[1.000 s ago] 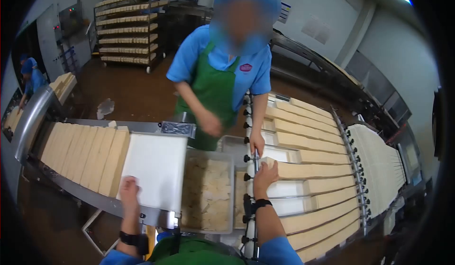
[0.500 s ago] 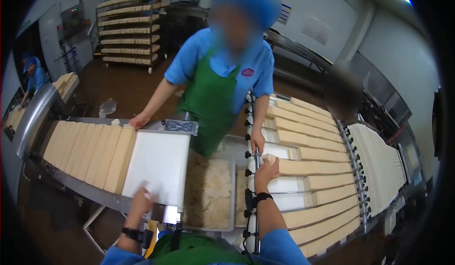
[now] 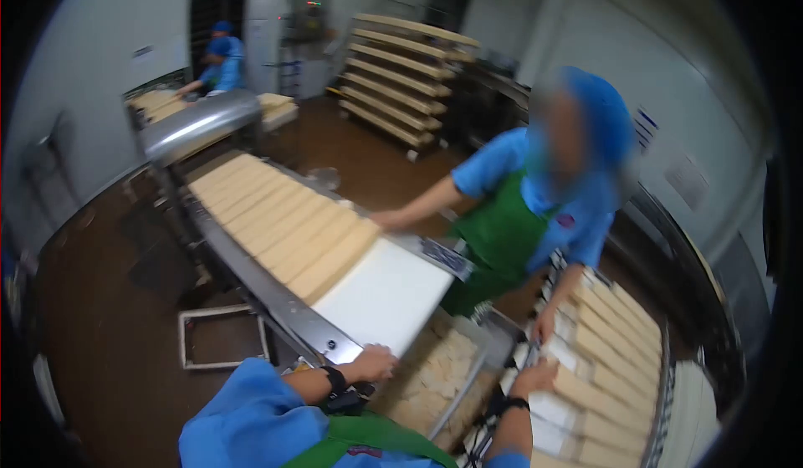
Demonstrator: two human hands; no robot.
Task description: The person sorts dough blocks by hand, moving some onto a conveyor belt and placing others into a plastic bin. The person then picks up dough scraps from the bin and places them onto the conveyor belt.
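Observation:
My left hand [image 3: 374, 363] is curled closed at the near corner of the white conveyor belt [image 3: 386, 288]; whether anything is inside it is hidden. My right hand [image 3: 535, 376] grips the near end of a long pale-yellow block [image 3: 595, 398] on the right-hand conveyor. More long pale blocks [image 3: 280, 217] lie side by side on the left belt. Opposite me stands a co-worker in a green apron [image 3: 510, 242]. One of that person's hands touches the far end of the left row, the other the edge of the right-hand conveyor.
Between the conveyors sits a bin [image 3: 478, 376] of flat pale scraps. A curved metal cover [image 3: 201, 125] spans the left conveyor's far end. A rack [image 3: 393, 79] of loaded shelves stands behind. Other people work at the back left. A metal frame [image 3: 222, 338] is on the floor.
The view has swung left. My left hand has moved from over the white belt to its near corner. My right hand stays at the block's end.

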